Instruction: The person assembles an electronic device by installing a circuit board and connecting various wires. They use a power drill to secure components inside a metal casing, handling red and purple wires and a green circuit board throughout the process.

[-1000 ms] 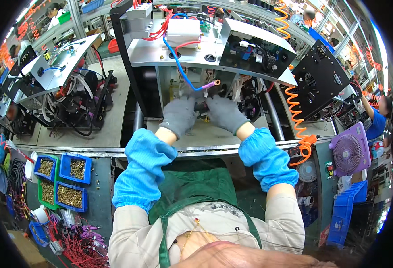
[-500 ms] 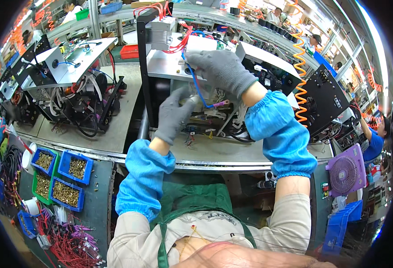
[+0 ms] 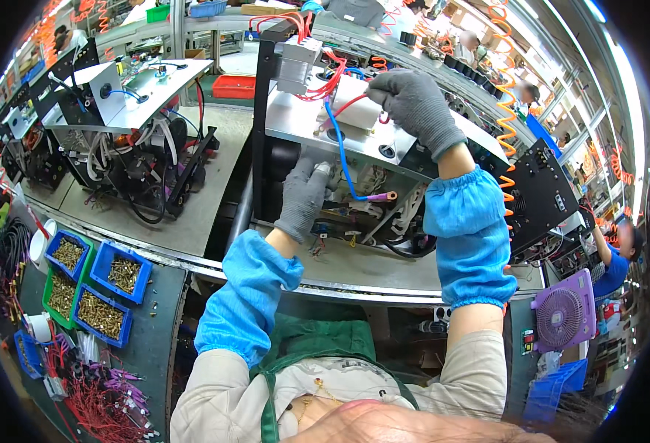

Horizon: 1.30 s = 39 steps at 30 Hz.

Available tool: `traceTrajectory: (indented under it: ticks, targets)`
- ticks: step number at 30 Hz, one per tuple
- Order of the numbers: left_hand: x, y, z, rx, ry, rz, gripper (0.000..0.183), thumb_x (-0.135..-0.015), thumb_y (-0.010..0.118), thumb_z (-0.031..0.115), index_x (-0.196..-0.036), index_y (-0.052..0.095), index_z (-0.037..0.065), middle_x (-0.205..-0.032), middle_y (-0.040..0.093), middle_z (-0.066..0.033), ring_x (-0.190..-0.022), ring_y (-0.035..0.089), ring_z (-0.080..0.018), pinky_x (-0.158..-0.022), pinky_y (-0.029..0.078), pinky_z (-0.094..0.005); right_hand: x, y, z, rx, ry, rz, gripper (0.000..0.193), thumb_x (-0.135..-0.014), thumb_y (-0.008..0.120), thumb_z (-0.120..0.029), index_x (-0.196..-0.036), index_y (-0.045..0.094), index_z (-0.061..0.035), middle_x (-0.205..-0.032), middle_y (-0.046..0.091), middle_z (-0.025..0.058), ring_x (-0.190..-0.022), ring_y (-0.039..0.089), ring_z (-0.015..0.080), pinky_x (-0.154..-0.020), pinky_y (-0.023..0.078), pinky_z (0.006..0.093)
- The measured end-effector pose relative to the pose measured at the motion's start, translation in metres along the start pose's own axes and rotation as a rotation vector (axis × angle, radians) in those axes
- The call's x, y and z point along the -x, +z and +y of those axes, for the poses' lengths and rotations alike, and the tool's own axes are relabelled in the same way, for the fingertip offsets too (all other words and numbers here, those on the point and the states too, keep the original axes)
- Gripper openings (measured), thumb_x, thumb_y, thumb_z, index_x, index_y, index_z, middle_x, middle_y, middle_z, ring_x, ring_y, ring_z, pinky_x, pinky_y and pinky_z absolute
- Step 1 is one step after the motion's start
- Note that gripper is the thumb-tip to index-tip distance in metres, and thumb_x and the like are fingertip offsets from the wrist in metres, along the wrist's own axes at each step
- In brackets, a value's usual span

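A machine chassis with a bare metal shelf stands before me. My right hand, in a grey glove, is above the shelf, its fingers closed on a red wire that passes over a white cylinder. My left hand, gloved too, reaches up under the shelf's front edge. Its fingers are drawn together beside a pale tip, and what they grip, if anything, is hidden. Between the hands, a blue cable hangs over the shelf edge, ending in a purple sleeve with a copper-coloured lug.
Another open chassis stands to the left, and a black panelled unit to the right. Blue bins of brass fittings lie at lower left by red wires. An orange coiled hose hangs nearby; a purple fan stands right.
My right hand has moved right from over the white cylinder, and the red wire now stretches up to it. My left hand stays under the shelf edge. The whole view has shifted slightly.
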State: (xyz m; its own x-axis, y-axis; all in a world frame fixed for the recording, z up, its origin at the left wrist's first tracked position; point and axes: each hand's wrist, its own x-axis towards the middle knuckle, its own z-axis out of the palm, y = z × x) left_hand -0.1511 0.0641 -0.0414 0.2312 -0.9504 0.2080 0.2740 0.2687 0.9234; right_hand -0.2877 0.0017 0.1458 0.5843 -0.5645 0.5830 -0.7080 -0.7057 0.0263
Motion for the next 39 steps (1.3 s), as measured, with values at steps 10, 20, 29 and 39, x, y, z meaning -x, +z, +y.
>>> traceTrajectory:
  ticks: [10, 20, 29, 39]
  targets:
    - [-0.006, 0.005, 0.001, 0.330, -0.016, -0.078, 0.020, -0.094, 0.047, 0.015, -0.110, 0.055, 0.008, -0.085, 0.063, -0.0044, -0.065, 0.055, -0.0052, -0.055, 0.045, -0.0191, -0.012, -0.007, 0.010, 0.256, -0.102, -0.120, 0.011, -0.079, 0.060, -0.015, -0.080, 0.064, -0.0050, -0.079, 0.062, 0.0126, -0.074, 0.061, 0.0320, -0.067, 0.050, 0.0396]
    - [-0.015, 0.000, -0.014, 0.036, -0.089, -0.059, 0.016, -0.091, 0.057, 0.017, -0.098, 0.062, 0.003, -0.072, 0.061, -0.0008, -0.062, 0.056, -0.0083, -0.055, 0.046, -0.0216, 0.000, 0.003, -0.043, 0.319, -0.203, -0.114, 0.016, -0.078, 0.061, -0.022, -0.089, 0.070, -0.0166, -0.108, 0.061, 0.0083, -0.079, 0.066, 0.0303, -0.068, 0.054, 0.0408]
    - [0.034, -0.032, -0.011, -0.710, 0.661, 0.143, 0.025, -0.085, 0.057, 0.017, -0.105, 0.060, 0.002, -0.102, 0.061, -0.0172, -0.079, 0.064, -0.0284, -0.066, 0.050, -0.0352, 0.019, 0.016, -0.041, 0.276, -0.469, -0.231, 0.017, -0.067, 0.065, -0.014, -0.083, 0.068, -0.0175, -0.103, 0.063, -0.0034, -0.091, 0.060, 0.0211, -0.071, 0.053, 0.0358]
    - [0.056, -0.002, 0.050, -0.005, 0.116, -0.214, 0.028, -0.094, 0.053, 0.030, -0.101, 0.060, 0.003, -0.077, 0.061, -0.0007, -0.063, 0.052, -0.0038, -0.055, 0.043, -0.0189, 0.026, 0.000, -0.051, -0.078, -0.559, -0.251, 0.010, -0.071, 0.068, -0.017, -0.080, 0.065, -0.0156, -0.085, 0.060, 0.0033, -0.082, 0.060, 0.0264, -0.068, 0.050, 0.0380]
